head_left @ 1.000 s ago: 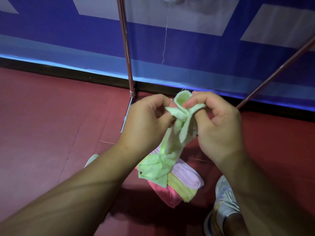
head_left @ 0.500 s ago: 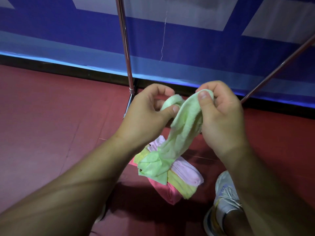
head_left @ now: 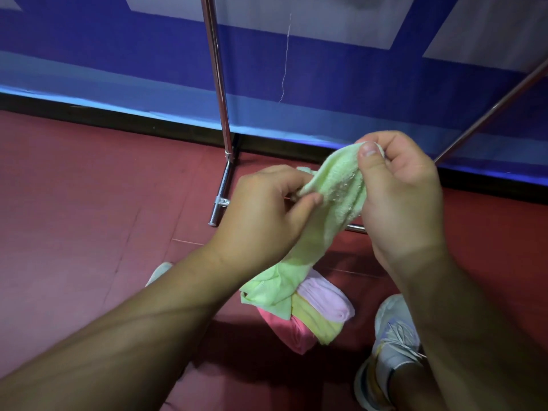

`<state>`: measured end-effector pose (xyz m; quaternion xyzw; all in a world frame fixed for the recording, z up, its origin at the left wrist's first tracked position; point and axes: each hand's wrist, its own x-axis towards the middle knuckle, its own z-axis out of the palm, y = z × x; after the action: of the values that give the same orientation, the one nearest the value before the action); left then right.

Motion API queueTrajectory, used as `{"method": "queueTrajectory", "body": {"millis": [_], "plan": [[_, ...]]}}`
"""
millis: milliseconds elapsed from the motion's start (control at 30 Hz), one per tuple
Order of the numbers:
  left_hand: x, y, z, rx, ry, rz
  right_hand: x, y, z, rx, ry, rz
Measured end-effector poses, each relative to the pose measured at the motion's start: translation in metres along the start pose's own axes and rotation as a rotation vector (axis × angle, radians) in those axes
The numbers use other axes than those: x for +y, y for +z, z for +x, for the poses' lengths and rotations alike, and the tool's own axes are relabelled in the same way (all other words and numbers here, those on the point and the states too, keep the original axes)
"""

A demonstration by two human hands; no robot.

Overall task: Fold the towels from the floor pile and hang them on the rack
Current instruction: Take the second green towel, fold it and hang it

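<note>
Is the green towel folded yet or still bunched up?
Bunched, not folded. The green towel hangs as a crumpled rope between the left hand and right hand, which pinch its top edge.

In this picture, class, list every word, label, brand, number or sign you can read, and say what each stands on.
None can be read.
The blue banner behind the rack shows only pale grey shapes cut off by the top edge; no whole letter is legible.
The green towel, the pile of towels and the shoe show no readable text.
</note>
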<state>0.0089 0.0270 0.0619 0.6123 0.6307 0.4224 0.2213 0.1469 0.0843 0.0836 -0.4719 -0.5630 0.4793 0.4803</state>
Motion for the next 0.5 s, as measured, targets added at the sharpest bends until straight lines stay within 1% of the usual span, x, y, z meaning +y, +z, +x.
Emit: {"method": "queueTrajectory", "body": {"millis": [33,100,167,267,333,400,433,467,500], "plan": [[-0.002,0.001,0.0,0.028,0.004,0.021,0.0,-0.001,0.001,-0.02,-0.003,-0.002],[-0.005,-0.001,0.002,0.043,-0.048,-0.079,0.003,-0.007,0.003,-0.074,-0.03,-0.064],[-0.004,-0.006,0.004,0.046,-0.073,-0.128,0.008,-0.016,0.008,-0.149,-0.092,-0.234],[-0.004,-0.013,0.007,0.03,-0.025,-0.09,0.016,-0.03,0.014,-0.336,-0.126,-0.505],[-0.008,-0.019,0.008,-0.036,0.052,-0.044,0.022,-0.039,0.015,-0.492,-0.092,-0.688],[-0.013,-0.025,0.01,-0.155,0.165,0.086,0.03,-0.043,0.014,-0.602,-0.147,-0.901],[-0.016,-0.026,0.011,-0.206,0.206,0.147,0.036,-0.044,0.014,-0.607,-0.2,-0.968],[-0.017,-0.028,0.012,-0.236,0.231,0.19,0.039,-0.042,0.013,-0.571,-0.248,-1.0],[-0.017,-0.028,0.012,-0.245,0.244,0.217,0.042,-0.041,0.013,-0.498,-0.29,-1.002]]}}
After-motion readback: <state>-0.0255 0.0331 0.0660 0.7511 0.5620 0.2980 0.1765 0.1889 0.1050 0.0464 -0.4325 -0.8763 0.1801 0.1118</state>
